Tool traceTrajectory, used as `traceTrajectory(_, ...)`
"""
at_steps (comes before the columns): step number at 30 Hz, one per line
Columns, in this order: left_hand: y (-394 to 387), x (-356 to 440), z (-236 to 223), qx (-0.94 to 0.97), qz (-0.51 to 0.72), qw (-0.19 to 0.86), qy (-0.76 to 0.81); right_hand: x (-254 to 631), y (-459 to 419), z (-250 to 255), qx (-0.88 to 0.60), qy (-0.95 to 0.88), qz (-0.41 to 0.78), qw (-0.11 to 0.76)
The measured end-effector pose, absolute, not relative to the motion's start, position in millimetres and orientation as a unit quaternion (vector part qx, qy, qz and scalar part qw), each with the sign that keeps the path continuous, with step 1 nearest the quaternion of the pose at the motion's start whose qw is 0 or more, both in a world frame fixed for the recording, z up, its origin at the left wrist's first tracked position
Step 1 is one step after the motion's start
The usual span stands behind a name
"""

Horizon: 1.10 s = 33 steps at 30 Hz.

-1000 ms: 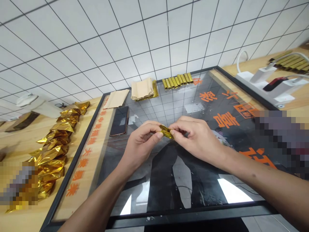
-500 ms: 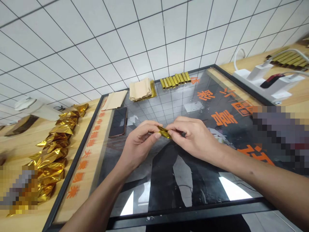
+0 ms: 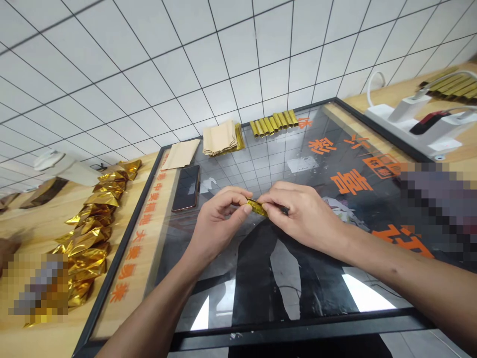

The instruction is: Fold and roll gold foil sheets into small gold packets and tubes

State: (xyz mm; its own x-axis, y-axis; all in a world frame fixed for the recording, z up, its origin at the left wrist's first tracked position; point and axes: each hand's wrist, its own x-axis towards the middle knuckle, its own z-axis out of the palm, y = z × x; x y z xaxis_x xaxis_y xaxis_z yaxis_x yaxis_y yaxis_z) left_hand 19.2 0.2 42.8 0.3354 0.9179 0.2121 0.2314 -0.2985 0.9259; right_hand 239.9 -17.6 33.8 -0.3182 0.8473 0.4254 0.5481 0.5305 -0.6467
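Observation:
Both of my hands meet over the middle of a glass-topped board [image 3: 283,164] with orange characters. My left hand [image 3: 218,223] and my right hand [image 3: 303,216] pinch a small gold foil packet [image 3: 257,207] between their fingertips, one hand at each end. Only a short strip of the foil shows between the fingers; the rest is hidden by them. The packet is held a little above the glass.
A row of rolled gold foil packets [image 3: 274,122] lies at the board's far edge, beside a stack of tan paper sheets [image 3: 220,138]. A dark phone [image 3: 186,188] lies left of my hands. Crumpled gold pouches [image 3: 91,219] line the wooden table on the left. A white power strip [image 3: 413,124] sits at right.
My hands stay pinched on the foil packet and shift only slightly; less foil shows between the fingers now. The view has moved a little.

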Motion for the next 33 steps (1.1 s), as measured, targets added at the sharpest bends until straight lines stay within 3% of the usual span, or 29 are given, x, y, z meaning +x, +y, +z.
traceTrajectory(18, -3.1, 28.1, 41.3, 0.574, 0.433, 0.549, 0.426, 237.2, -21.2, 29.0, -0.441, -0.813, 0.143, 0.352)
traceTrajectory(33, -3.2, 28.6, 40.9, 0.565, 0.419, 0.560, 0.437, 235.1, -23.7, 27.9, -0.441, -0.824, 0.118, 0.336)
